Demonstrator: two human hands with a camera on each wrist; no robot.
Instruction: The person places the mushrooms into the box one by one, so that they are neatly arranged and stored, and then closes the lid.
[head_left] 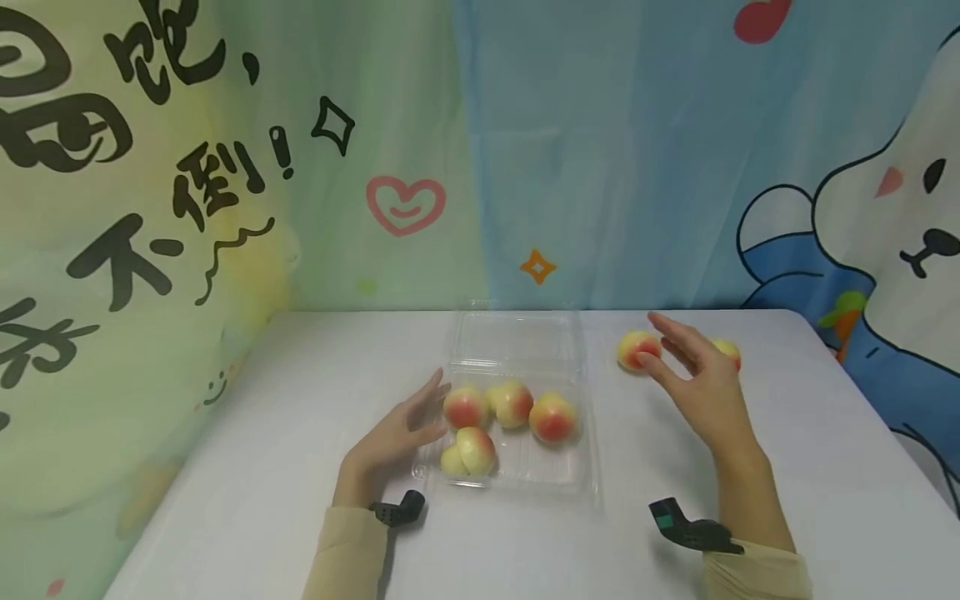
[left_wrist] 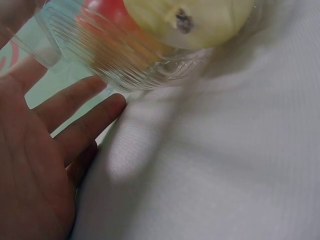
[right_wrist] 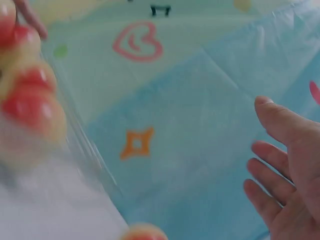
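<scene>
Item: one round, yellow-and-red peach-like fruit [head_left: 633,352], on the table right of the container, by the right hand's thumb and fingertips.

Right hand [head_left: 697,375]: thumb and fingers parted, curved, not closed on anything; the spacing looks suited to the fruit's width. The right-wrist view shows a gap between thumb and fingers.

Second yellow-and-red fruit [head_left: 727,353]: beyond the right hand, mostly hidden by it; presumably kept within the same arm's reach.

Container, clear ridged plastic, hinged: base [head_left: 525,471] mid-table, lid [head_left: 517,337] laid back toward the backdrop, probably so the base lies uncovered.

Contents, yellow-and-red fruits: three along the back, at left [head_left: 466,407], middle [head_left: 512,403] and right [head_left: 553,417]; one at front left [head_left: 476,451]. Middle and front outlines are two-lobed; one fruit or two, cannot tell.

Left hand [head_left: 396,433]: at the base's left wall, fingers extended and parted, not gripping; likely placed to steady the light plastic. Firmness of contact: cannot tell.

Surroundings: white table [head_left: 247,467]; printed green-and-blue fabric backdrop [head_left: 600,167].
</scene>
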